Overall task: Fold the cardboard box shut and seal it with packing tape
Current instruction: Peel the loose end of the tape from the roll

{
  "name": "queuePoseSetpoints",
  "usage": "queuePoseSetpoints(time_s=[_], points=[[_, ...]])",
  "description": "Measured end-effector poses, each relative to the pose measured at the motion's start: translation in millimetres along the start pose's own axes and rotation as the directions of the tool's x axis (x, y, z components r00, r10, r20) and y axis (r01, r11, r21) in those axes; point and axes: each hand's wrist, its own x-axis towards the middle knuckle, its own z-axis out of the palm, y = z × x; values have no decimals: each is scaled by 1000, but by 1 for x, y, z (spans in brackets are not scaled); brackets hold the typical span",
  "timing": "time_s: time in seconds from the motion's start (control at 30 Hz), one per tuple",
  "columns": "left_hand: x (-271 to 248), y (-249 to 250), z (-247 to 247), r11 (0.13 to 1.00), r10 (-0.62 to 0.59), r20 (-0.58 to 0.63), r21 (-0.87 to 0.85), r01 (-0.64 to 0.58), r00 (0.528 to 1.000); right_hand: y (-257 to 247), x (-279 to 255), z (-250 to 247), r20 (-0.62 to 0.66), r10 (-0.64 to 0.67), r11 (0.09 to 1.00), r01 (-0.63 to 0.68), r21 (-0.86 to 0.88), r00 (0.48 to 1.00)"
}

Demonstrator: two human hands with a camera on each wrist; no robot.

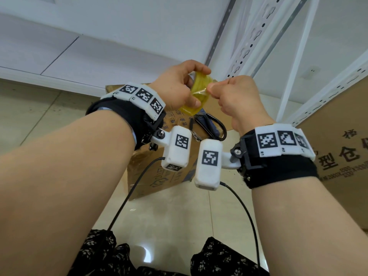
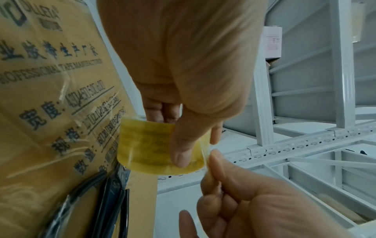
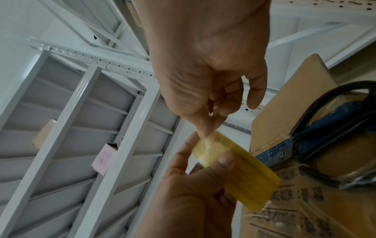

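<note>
A yellowish roll of clear packing tape (image 1: 199,92) (image 2: 154,148) (image 3: 240,172) is held up in the air above the cardboard box (image 1: 159,170) (image 2: 50,96) (image 3: 317,209). My left hand (image 1: 177,88) (image 2: 183,80) (image 3: 193,193) grips the roll, thumb across its outer face. My right hand (image 1: 235,98) (image 2: 234,193) (image 3: 207,80) pinches the loose tape end (image 1: 203,92) (image 2: 206,154) (image 3: 207,141) between thumb and forefinger, right at the roll. The box stands on the floor, its top flaps lying flat with printed text and old tape on them.
Scissors (image 1: 211,124) (image 3: 325,128) with black handles and a blue sheath lie on the box top. White metal shelving (image 1: 298,56) (image 2: 305,112) stands behind and to the right. A large printed carton (image 1: 342,146) stands at the right. The floor is glossy tile (image 1: 179,216).
</note>
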Motion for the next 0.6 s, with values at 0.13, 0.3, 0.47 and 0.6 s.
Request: queuePoseSetpoints(time_s=[0.13,0.3,0.47,0.6], points=[[-2,-7,0,996,-49,46,-72,53,998,13,5,-8,-75,64,998,-65,1,995],[-1,-7,-3,974,-60,56,-214,70,997,14,1,-24,108,265,945,-280,169,958],[1,-1,9,957,-12,88,-288,37,996,16,-3,-26,333,171,941,-254,224,927],[3,7,18,951,20,185,-305,38,982,18,1,-39,213,138,940,-196,280,967]])
